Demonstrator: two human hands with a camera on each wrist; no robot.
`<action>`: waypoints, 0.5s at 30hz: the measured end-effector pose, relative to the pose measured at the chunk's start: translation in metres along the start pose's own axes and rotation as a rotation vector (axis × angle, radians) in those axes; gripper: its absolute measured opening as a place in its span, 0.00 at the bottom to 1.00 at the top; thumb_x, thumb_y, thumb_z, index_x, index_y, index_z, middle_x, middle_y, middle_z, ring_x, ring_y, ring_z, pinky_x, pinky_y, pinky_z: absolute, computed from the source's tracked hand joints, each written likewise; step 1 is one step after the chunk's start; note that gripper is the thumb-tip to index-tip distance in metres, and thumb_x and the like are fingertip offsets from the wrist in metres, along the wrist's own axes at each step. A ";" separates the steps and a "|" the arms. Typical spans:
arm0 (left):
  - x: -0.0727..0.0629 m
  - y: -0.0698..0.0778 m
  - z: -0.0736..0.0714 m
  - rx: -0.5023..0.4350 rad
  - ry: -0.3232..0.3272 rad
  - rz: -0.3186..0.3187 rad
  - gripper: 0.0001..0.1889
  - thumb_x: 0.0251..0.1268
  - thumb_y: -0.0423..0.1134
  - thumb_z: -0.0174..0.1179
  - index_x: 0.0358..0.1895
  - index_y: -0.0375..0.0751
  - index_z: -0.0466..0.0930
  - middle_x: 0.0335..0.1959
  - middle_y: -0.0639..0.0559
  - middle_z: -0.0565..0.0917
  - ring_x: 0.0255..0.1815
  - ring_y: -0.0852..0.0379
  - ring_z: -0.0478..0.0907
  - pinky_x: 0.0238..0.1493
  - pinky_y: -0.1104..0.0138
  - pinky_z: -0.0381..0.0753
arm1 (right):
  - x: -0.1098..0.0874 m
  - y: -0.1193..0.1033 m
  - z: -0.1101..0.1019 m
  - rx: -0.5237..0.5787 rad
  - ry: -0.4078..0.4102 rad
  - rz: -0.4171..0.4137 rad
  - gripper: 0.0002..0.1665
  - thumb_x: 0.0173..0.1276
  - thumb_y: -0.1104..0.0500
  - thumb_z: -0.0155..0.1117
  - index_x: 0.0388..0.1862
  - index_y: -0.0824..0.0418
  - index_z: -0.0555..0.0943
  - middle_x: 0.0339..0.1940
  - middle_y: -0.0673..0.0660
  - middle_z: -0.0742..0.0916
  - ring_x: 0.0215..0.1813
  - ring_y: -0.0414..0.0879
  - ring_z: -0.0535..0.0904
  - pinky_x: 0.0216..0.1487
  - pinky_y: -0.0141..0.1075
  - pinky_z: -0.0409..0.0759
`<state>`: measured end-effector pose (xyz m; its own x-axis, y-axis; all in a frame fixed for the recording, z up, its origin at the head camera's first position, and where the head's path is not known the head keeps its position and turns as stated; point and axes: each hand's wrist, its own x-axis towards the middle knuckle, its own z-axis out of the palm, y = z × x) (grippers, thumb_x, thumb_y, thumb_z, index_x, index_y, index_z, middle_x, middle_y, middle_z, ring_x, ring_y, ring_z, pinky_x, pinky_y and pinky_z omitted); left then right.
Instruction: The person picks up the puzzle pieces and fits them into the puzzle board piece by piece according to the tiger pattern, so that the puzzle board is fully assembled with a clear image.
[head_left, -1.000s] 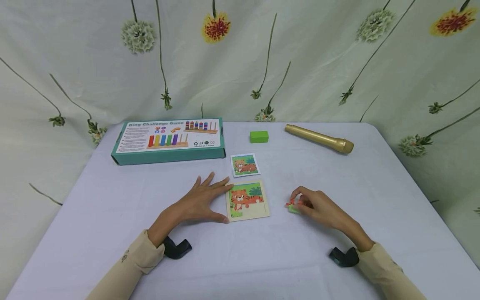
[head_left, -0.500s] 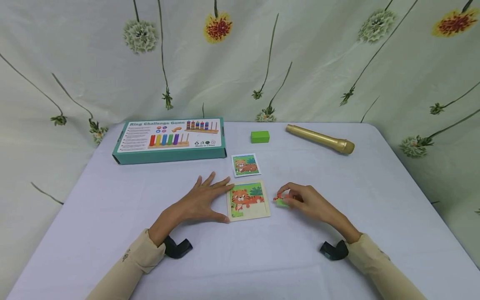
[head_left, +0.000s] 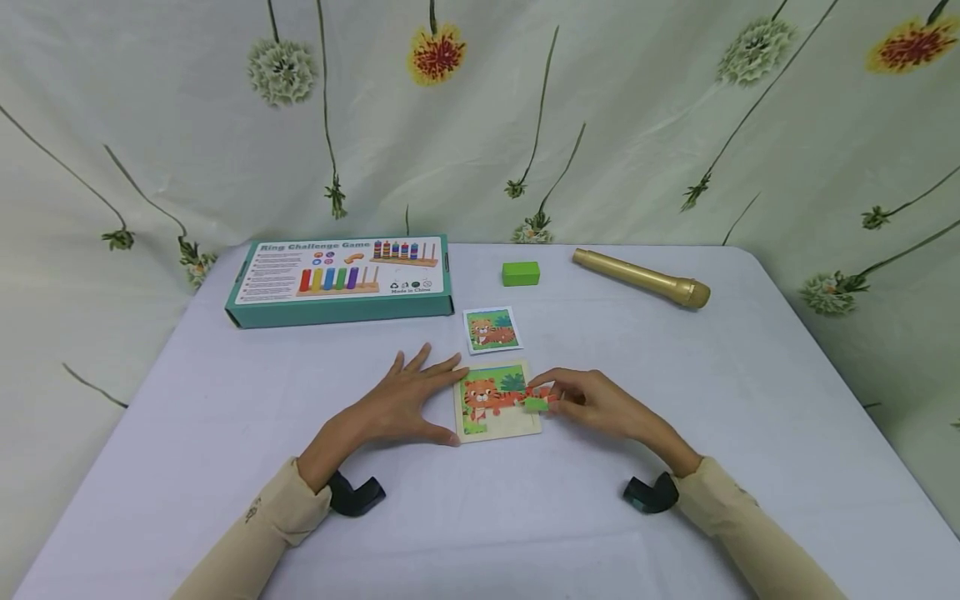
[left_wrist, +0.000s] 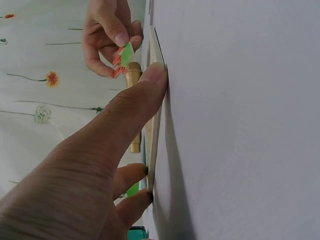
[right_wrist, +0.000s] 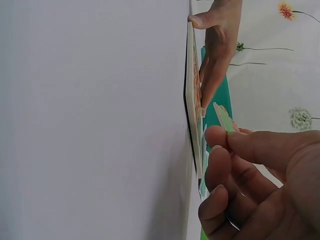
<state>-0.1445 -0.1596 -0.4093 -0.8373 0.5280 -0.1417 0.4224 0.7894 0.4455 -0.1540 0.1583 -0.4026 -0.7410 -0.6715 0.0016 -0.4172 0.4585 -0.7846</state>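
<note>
A tiger jigsaw board [head_left: 498,427] lies on the table, its lower right part showing bare wood. Spread wide, my left hand [head_left: 401,404] touches the board's left side, thumb at the near corner and fingers at the far one. Between thumb and fingertips my right hand [head_left: 600,404] pinches a puzzle piece [head_left: 536,404], orange-red and green. The piece overlaps the board's right edge in the head view. In the right wrist view the piece [right_wrist: 223,117] is raised off the table, beside the board [right_wrist: 192,95].
A picture card [head_left: 492,330] of the same tiger lies just beyond the board. Farther back are a teal Ring Challenge Game box [head_left: 337,312], a green block [head_left: 521,273] and a gold microphone [head_left: 641,279]. A flowered cloth [head_left: 480,125] hangs behind the white table.
My right hand has moved left with the puzzle piece, from the table right of the board to the board's right edge. My left hand stays in place.
</note>
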 end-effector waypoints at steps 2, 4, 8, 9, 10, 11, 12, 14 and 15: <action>0.000 0.000 0.000 0.000 0.000 0.000 0.52 0.40 0.63 0.73 0.73 0.56 0.60 0.77 0.55 0.54 0.78 0.41 0.32 0.71 0.40 0.28 | 0.002 -0.001 0.001 0.021 -0.005 0.000 0.19 0.67 0.66 0.61 0.56 0.54 0.78 0.30 0.52 0.83 0.25 0.37 0.70 0.28 0.27 0.68; 0.000 0.000 0.000 0.000 0.000 0.002 0.52 0.40 0.63 0.72 0.73 0.56 0.60 0.77 0.55 0.54 0.78 0.41 0.32 0.71 0.40 0.28 | 0.004 -0.002 0.002 0.043 -0.013 -0.003 0.18 0.66 0.66 0.62 0.55 0.56 0.78 0.31 0.51 0.84 0.26 0.38 0.71 0.30 0.28 0.69; 0.000 -0.001 0.000 0.006 0.000 0.005 0.52 0.40 0.64 0.72 0.73 0.56 0.60 0.77 0.55 0.54 0.78 0.41 0.32 0.71 0.39 0.28 | 0.007 -0.003 0.005 0.063 -0.030 -0.006 0.18 0.66 0.67 0.62 0.55 0.58 0.78 0.31 0.51 0.86 0.28 0.38 0.73 0.33 0.28 0.70; 0.000 -0.001 0.000 0.007 -0.001 0.007 0.52 0.40 0.64 0.72 0.73 0.56 0.60 0.77 0.55 0.54 0.78 0.41 0.32 0.71 0.39 0.28 | 0.008 -0.004 0.005 0.065 -0.032 -0.004 0.18 0.66 0.67 0.62 0.55 0.58 0.78 0.31 0.51 0.86 0.28 0.38 0.73 0.33 0.28 0.71; 0.000 -0.001 0.000 0.007 -0.001 0.007 0.52 0.40 0.65 0.72 0.73 0.56 0.60 0.77 0.55 0.54 0.78 0.41 0.32 0.71 0.39 0.28 | 0.009 -0.004 0.006 0.066 -0.034 -0.001 0.18 0.66 0.67 0.62 0.55 0.58 0.78 0.32 0.51 0.86 0.28 0.38 0.74 0.34 0.28 0.71; 0.000 -0.001 0.000 0.008 -0.001 0.008 0.52 0.40 0.65 0.72 0.73 0.56 0.60 0.77 0.55 0.54 0.78 0.40 0.32 0.71 0.39 0.28 | 0.010 -0.005 0.006 0.066 -0.034 0.003 0.18 0.66 0.67 0.62 0.55 0.57 0.78 0.32 0.51 0.86 0.28 0.38 0.74 0.33 0.28 0.71; 0.000 -0.001 0.000 0.008 -0.001 0.008 0.52 0.40 0.65 0.72 0.73 0.56 0.60 0.77 0.55 0.54 0.78 0.40 0.32 0.71 0.39 0.28 | 0.011 -0.005 0.007 0.073 -0.036 0.005 0.18 0.66 0.67 0.62 0.55 0.57 0.79 0.31 0.52 0.86 0.27 0.38 0.74 0.33 0.28 0.72; 0.000 -0.001 0.000 0.008 -0.001 0.008 0.52 0.40 0.65 0.71 0.73 0.56 0.60 0.77 0.55 0.54 0.78 0.40 0.32 0.71 0.39 0.28 | 0.013 -0.005 0.008 0.084 -0.035 0.007 0.18 0.67 0.68 0.61 0.55 0.57 0.79 0.31 0.52 0.86 0.26 0.39 0.74 0.31 0.28 0.72; 0.001 -0.001 0.000 0.008 -0.001 0.008 0.52 0.40 0.65 0.71 0.73 0.56 0.60 0.77 0.55 0.54 0.78 0.40 0.32 0.71 0.39 0.28 | 0.013 -0.005 0.009 0.091 -0.037 0.005 0.18 0.67 0.68 0.61 0.55 0.57 0.79 0.30 0.52 0.85 0.26 0.39 0.74 0.30 0.28 0.72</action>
<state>-0.1454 -0.1603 -0.4104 -0.8337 0.5345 -0.1391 0.4316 0.7877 0.4397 -0.1570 0.1417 -0.4038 -0.7223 -0.6911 -0.0243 -0.3628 0.4086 -0.8375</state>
